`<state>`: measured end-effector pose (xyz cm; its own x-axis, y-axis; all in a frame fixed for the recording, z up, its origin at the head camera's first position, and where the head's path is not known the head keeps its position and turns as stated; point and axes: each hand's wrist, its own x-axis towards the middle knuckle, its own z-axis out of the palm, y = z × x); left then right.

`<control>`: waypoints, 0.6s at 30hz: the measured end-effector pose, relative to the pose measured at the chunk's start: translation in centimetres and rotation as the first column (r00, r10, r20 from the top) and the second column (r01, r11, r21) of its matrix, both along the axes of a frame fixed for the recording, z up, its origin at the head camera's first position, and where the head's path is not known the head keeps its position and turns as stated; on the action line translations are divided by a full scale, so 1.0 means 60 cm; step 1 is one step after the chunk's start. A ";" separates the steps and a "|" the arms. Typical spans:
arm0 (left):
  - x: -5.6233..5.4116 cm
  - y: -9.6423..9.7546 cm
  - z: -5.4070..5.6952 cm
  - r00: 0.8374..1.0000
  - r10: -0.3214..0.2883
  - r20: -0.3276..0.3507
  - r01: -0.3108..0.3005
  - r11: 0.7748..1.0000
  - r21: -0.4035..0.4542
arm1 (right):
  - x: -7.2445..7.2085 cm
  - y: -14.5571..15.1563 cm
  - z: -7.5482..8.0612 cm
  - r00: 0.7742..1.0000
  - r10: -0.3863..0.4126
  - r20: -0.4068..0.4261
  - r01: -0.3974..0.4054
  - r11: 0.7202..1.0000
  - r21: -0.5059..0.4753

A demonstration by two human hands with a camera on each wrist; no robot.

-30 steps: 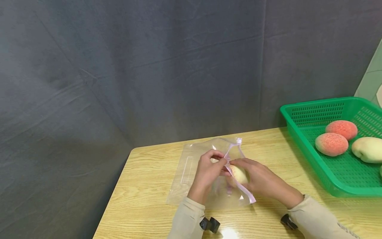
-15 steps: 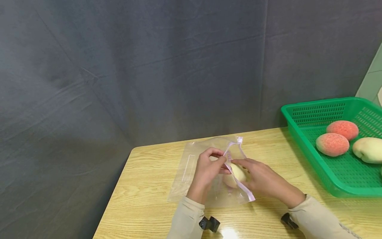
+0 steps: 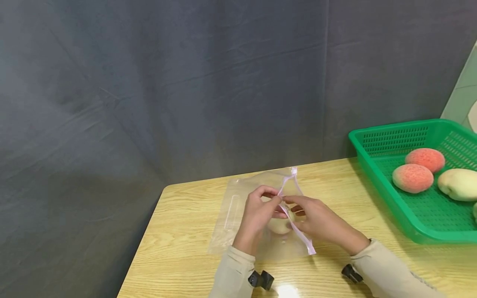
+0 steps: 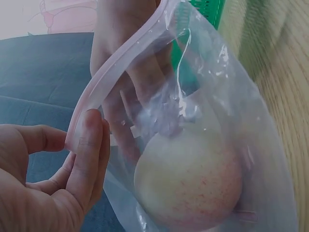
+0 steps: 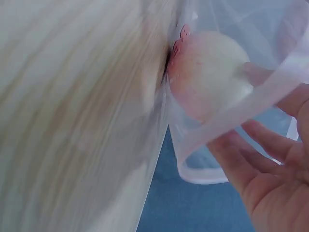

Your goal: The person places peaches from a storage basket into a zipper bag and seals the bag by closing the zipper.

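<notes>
Left fingers (image 4: 86, 157) are pinching the clear bag (image 3: 228, 217) by its rim. Right fingers (image 5: 270, 140), loosely spread, are reaching in; pale fruit (image 4: 188, 179) is lying inside at their tips.

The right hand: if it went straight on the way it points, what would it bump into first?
Most likely the pale, pinkish fruit inside the clear bag: the right hand points into the bag's opening, toward it. Depth is unclear, so it may be touching the fruit.

a light wood-grain table (image 3: 167, 256) with a clear bag (image 3: 232, 213) and, right of it, a green basket (image 3: 387, 199) on top
</notes>
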<state>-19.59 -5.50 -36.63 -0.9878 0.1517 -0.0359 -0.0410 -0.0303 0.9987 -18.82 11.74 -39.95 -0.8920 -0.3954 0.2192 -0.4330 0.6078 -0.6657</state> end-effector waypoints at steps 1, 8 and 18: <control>0.000 0.000 -0.001 1.000 0.000 0.001 0.000 1.000 -0.001 | 0.000 0.003 0.001 1.000 -0.002 0.007 0.002 1.000 -0.004; -0.002 -0.001 -0.006 1.000 0.000 0.003 0.000 0.998 -0.057 | 0.010 0.032 0.013 0.999 -0.035 0.005 0.035 0.999 0.024; -0.008 0.002 -0.017 1.000 0.026 -0.010 -0.027 0.996 -0.086 | 0.042 0.093 0.055 0.978 -0.088 -0.188 0.109 0.989 0.105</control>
